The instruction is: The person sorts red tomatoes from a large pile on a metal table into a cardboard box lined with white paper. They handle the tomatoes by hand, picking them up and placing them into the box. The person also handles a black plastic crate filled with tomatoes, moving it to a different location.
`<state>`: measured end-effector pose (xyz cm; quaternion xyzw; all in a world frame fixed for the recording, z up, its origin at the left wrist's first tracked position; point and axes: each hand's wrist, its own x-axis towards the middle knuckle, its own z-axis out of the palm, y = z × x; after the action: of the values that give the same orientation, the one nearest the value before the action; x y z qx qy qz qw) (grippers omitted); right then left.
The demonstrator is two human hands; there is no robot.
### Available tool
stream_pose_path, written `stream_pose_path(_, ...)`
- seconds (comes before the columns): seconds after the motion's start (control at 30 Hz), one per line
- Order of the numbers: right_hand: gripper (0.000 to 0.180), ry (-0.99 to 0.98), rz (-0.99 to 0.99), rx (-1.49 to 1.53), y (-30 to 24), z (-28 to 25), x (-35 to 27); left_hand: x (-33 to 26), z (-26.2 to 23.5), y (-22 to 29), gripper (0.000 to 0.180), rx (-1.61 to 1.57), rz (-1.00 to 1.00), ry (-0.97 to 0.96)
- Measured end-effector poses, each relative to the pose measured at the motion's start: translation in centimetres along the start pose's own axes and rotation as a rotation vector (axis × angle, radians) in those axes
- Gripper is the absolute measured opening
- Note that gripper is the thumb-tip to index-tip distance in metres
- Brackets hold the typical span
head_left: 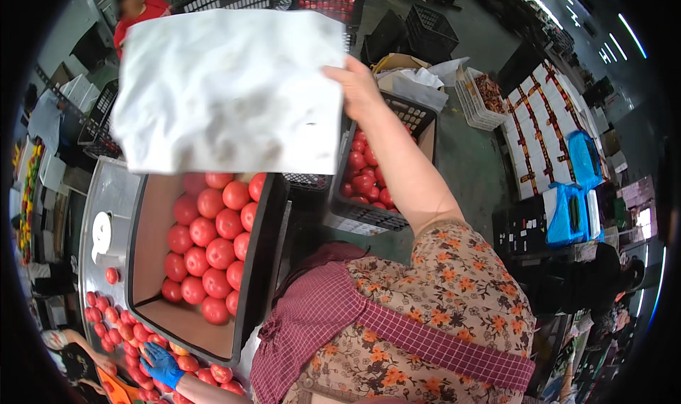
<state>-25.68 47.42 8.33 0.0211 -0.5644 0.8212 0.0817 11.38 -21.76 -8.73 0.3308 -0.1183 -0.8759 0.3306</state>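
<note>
Surroundings: a dark cardboard-lined box (255, 262) sits on a metal tabletop (113, 191), part-filled with red tomatoes (209, 244) packed in rows toward its right wall, the left and near part of its brown floor bare. Loose tomatoes (106, 319) lie on the tabletop left of and below the box; a white tape roll (101, 234) lies just beside the box's left wall. A black plastic crate (397, 156) of tomatoes stands on the floor to the right of the box, with further dark crates (425, 28) behind it and flat printed cartons (539, 127) stacked at far right. A co-worker's blue-gloved hand (162, 365) rests among the loose tomatoes at the lower edge; a person in a red top (142, 10) stands at upper left. Held item: a white paper sheet (227, 92), large and slightly crumpled, raised above the box and covering its far end from view. Right hand (358, 85): at the sheet's right edge, its grip pinching the paper at the upper right corner, arm stretched up from a floral sleeve (454, 276). Left hand: not seen, possibly behind the sheet; its grip cannot be told.
</note>
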Motion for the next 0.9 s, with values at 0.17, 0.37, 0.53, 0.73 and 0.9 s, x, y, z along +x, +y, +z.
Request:
stream_pose_path(0.17,0.036,0.459,-0.012,0.065,1.5,-16.3,1.0,5.2,-2.1,-0.1,0.052,-0.140,-0.155,-0.235)
stream_pose_path(0.37,0.037,0.815,-0.123,0.110,4.1,-31.0,6.0,8.4,-7.4,8.3,0.055,-0.507,-0.524,-0.771)
stream_pose_path(0.53,0.020,0.997,-0.192,0.104,0.9,-44.6,10.3,-2.3,6.8,-8.3,0.058,0.438,0.459,0.078)
stream_pose_path(0.73,0.024,1.057,-0.108,0.180,5.9,-45.3,17.3,-7.1,11.0,-11.4,0.057,0.815,0.743,0.152)
stream_pose_path(0.9,0.032,0.848,0.187,-0.158,9.9,-35.4,19.1,-2.7,10.5,-11.8,0.043,0.633,0.609,-0.021)
